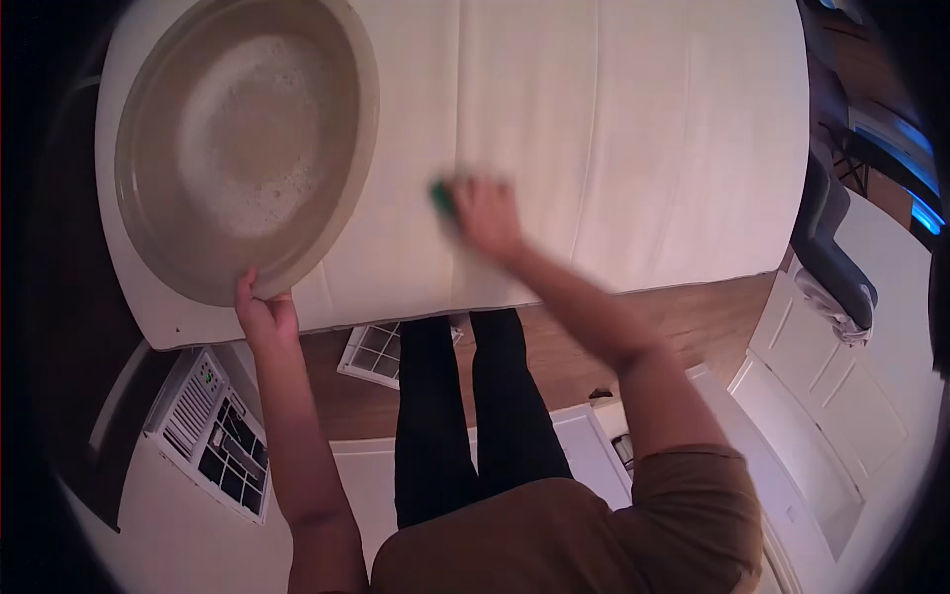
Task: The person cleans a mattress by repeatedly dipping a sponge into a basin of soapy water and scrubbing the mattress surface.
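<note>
A wide beige basin [148, 198] rests on the left of a white, mattress-like surface [643, 148], with suds and cloudy water inside. My left hand [265, 312] grips the basin's near rim, thumb over the edge and fingers beneath. Over the middle of the white surface, my right hand [485, 213] is closed around a green scrubbing sponge [442, 197]. Motion blurs that hand and the sponge, so I cannot tell whether the sponge touches the fabric.
Seams or creases run across the white surface, whose near edge lies just before my legs [435, 416]. An air conditioner [213, 426] is at lower left. A dark chair-like object [831, 247] with cloth stands right, near a white door [831, 376].
</note>
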Demonstrator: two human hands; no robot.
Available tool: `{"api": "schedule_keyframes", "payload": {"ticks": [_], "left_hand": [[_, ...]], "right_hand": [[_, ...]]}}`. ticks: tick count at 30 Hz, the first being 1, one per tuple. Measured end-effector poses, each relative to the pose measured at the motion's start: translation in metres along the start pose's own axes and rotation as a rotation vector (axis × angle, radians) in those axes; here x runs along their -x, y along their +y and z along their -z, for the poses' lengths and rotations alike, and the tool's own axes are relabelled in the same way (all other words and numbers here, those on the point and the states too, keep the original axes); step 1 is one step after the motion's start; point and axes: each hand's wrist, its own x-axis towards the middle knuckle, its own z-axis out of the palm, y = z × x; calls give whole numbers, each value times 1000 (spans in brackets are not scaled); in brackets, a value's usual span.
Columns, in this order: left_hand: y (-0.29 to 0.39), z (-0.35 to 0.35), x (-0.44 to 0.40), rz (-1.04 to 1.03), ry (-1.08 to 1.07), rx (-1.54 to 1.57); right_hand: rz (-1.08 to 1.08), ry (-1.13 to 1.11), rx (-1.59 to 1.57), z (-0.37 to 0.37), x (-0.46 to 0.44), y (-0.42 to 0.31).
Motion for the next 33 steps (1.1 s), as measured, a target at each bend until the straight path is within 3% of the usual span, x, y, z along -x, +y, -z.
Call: {"api": "schedule_keyframes", "payload": {"ticks": [3, 6, 9, 11, 13, 14, 15, 17, 20, 24, 27, 30, 33], "left_hand": [[0, -7, 4, -27, -43, 28], [-4, 2, -4, -9, -63, 67], [-3, 2, -6, 5, -68, 55], [-1, -5, 0, -5, -56, 38], [-2, -8, 6, -1, -44, 5], [-1, -10, 8, -1, -58, 7], [-3, -11, 6, -8, -72, 13], [-5, -2, -1, -9, -90, 11], [-5, 6, -8, -21, -122, 28], [-6, 9, -16, 12, -128, 70], [-7, 2, -12, -27, -99, 40], [-12, 9, -20, -9, -139, 95], [-14, 5, -18, -124, -66, 43]], "right_hand": [[-220, 275, -7, 39, -158, 51], [-321, 337, -134, 11, -87, -1], [-127, -43, -211, -29, 89, -69], [-33, -156, -270, -23, 121, -72], [8, -139, -122, -16, 64, -37], [-7, -11, -13, -10, 18, -15], [-127, -33, 32, 14, -34, 4], [-222, 287, 32, 28, -121, 46], [-405, 399, -33, 31, -138, 33], [-200, 56, -132, -16, 56, -36], [125, -158, -215, -8, 157, -37], [263, -129, -227, 3, 97, -34], [340, 73, -247, 1, 16, -72]]}}
